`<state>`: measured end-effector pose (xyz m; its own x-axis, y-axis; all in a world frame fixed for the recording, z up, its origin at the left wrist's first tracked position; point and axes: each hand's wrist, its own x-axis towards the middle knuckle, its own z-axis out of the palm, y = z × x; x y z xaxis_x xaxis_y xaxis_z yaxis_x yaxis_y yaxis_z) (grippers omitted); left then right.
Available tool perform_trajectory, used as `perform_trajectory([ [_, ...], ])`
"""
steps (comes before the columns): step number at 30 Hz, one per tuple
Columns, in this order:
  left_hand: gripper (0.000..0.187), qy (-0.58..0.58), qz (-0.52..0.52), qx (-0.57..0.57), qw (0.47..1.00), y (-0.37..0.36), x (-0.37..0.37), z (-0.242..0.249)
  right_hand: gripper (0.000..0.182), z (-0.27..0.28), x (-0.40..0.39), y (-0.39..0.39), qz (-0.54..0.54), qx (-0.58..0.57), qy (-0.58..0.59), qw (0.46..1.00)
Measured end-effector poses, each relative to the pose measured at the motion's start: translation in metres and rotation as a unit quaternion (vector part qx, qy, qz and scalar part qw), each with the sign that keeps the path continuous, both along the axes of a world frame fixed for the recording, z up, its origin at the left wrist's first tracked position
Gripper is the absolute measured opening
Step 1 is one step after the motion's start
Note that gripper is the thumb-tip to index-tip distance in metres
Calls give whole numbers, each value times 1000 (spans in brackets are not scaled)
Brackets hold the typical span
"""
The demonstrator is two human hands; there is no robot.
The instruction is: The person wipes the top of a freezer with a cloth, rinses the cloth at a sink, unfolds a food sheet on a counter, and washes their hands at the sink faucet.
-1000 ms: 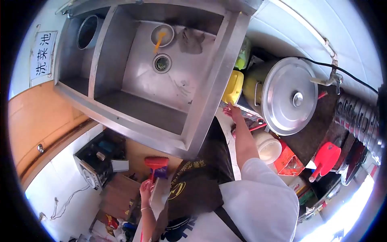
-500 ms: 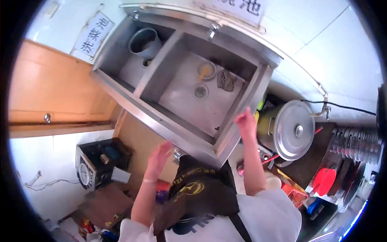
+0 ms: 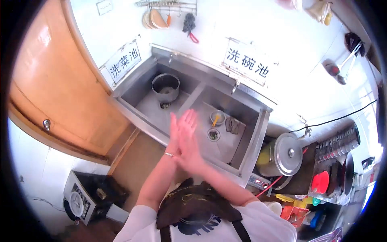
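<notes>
My left hand (image 3: 173,135) and my right hand (image 3: 188,141) are pressed together, palm against palm, above the front edge of a steel double sink (image 3: 151,134). Their fingers are stretched out and point towards the back wall; nothing shows between them. A bracelet is on my left wrist. In the left basin stands a metal pot (image 3: 166,94). The right basin holds a small bowl (image 3: 218,117) with a yellow-handled utensil (image 3: 215,121), and a grey cloth (image 3: 231,125) lies beside it.
A large lidded pot (image 3: 288,154) stands right of the sink, with a red bowl (image 3: 320,182) and stacked metal dishes (image 3: 338,142) beyond. An orange door (image 3: 60,88) is at the left, above a black-and-white appliance (image 3: 90,197).
Both hands have come together from apart, over the sink's front edge. The view has shifted, so more of the back wall and its hanging items shows.
</notes>
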<state>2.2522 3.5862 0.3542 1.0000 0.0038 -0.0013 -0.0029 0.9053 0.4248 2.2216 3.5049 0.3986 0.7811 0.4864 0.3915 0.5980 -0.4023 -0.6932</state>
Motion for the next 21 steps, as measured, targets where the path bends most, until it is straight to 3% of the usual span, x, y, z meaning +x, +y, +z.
perform_trajectory([
  [2,73,-61,-28,-84,994,13,3,-7,58,0,-10,10,89,-40,-125,987],
  [4,73,-76,-42,-57,995,6,-3,10,53,-28,51,27,-82,-131,-90,984],
  [6,74,-49,-75,-43,995,9,-2,19,55,-26,87,13,-90,-180,-145,969],
  [8,75,-38,-83,-54,994,30,16,15,54,-19,43,32,-72,-106,-92,987],
  [10,73,-63,-33,-69,995,41,38,-16,54,10,12,52,-4,-36,-110,993],
  [12,68,-54,-44,-94,993,34,44,-19,53,-5,59,66,-91,-96,-124,983],
  [13,66,-65,-66,-54,994,30,44,-8,53,-10,94,64,-128,-160,-106,973],
  [15,62,-61,-73,3,995,35,57,5,52,0,136,48,-86,-218,-67,970],
  [18,56,-25,-37,-33,998,58,93,11,59,-9,93,72,-88,-27,-62,994],
  [19,55,-42,-49,-6,998,67,104,6,61,5,76,83,-78,27,-57,995],
  [20,55,-54,-62,21,996,74,115,-3,61,3,92,96,-124,9,-81,989],
  [21,55,-143,12,227,963,73,123,-16,62,-8,114,106,-171,-8,-101,980],
])
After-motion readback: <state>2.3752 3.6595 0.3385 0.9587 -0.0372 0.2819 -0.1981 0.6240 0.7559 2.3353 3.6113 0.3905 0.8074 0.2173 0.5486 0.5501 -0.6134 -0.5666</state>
